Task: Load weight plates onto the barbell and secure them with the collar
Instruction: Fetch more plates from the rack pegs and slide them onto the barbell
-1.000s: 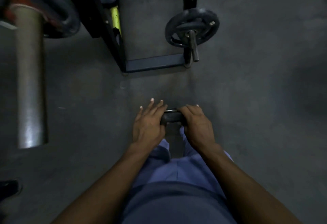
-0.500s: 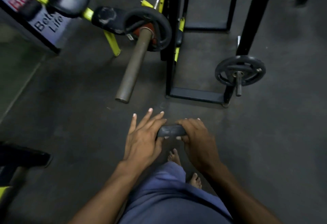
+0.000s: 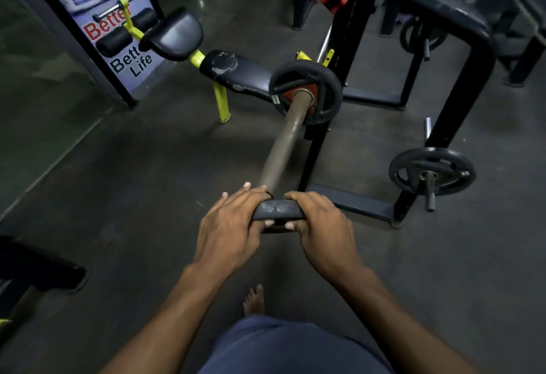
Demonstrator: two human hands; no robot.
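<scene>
- We are on a dark gym floor (image 3: 124, 184), with a poster (image 3: 118, 33) and a padded bench (image 3: 236, 73) to the left.
- Our left hand (image 3: 229, 227) and right hand (image 3: 320, 224) both grip a small weight plate (image 3: 279, 210), held edge-up at the barbell sleeve (image 3: 283, 143) tip.
- If its hidden bore is misaligned, it may jam or slip toward our bare foot (image 3: 254, 299).
- Further along, a loaded plate (image 3: 305, 91) could pinch our fingertips.
- The rack (image 3: 469, 57) with a spare plate (image 3: 432, 171) stands right.

head cam | I looked forward and down from head height | hands (image 3: 274, 225) near, rack (image 3: 461, 83) far right
</scene>
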